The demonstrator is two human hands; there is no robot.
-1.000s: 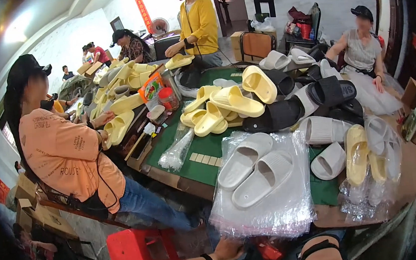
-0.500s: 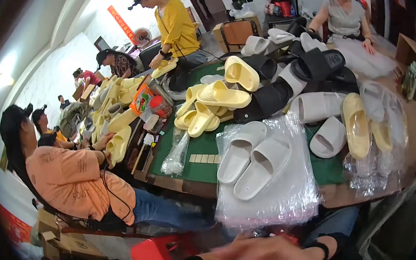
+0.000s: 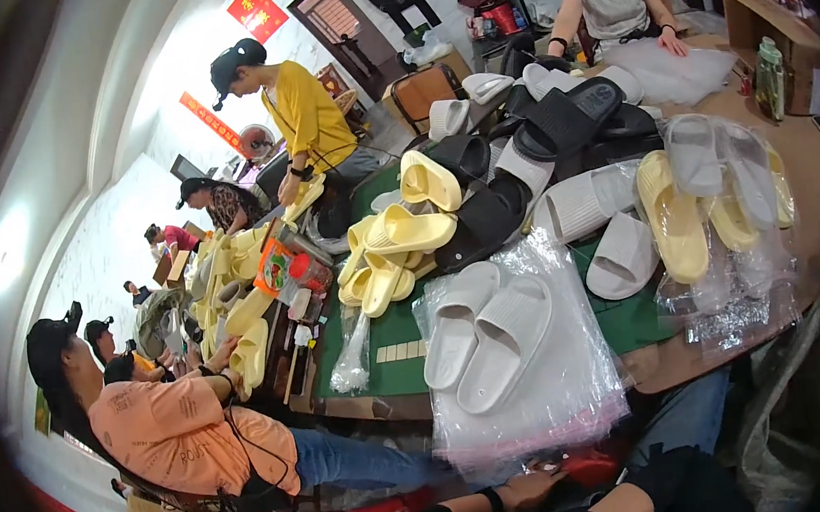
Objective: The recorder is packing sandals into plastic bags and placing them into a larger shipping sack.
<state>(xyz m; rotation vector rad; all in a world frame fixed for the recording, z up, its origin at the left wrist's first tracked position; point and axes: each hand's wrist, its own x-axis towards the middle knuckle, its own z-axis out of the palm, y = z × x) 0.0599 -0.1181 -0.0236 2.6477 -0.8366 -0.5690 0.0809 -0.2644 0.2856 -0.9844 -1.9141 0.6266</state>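
Note:
Low at the picture's lower edge, my left hand (image 3: 533, 488) lies in front of my body below the table edge, a black band round its wrist. Its fingers are too small and blurred to read. My right forearm shows with a black band, but the hand runs past the lower edge. Just beyond my hands, a pair of white slide sandals (image 3: 499, 338) rests on a stack of clear plastic bags (image 3: 544, 419). Neither hand visibly touches them.
A pile of yellow slides (image 3: 398, 229), black slides (image 3: 565, 123) and white slides covers the far middle. At right are slides in clear bags (image 3: 673, 216) and a cardboard box (image 3: 785, 52). A co-worker in orange (image 3: 160, 428) sits left; others work farther back.
My hands, together and blurred before, have drawn apart, and the right has dropped past the lower edge. The view has shifted; the white slides stay on the bags.

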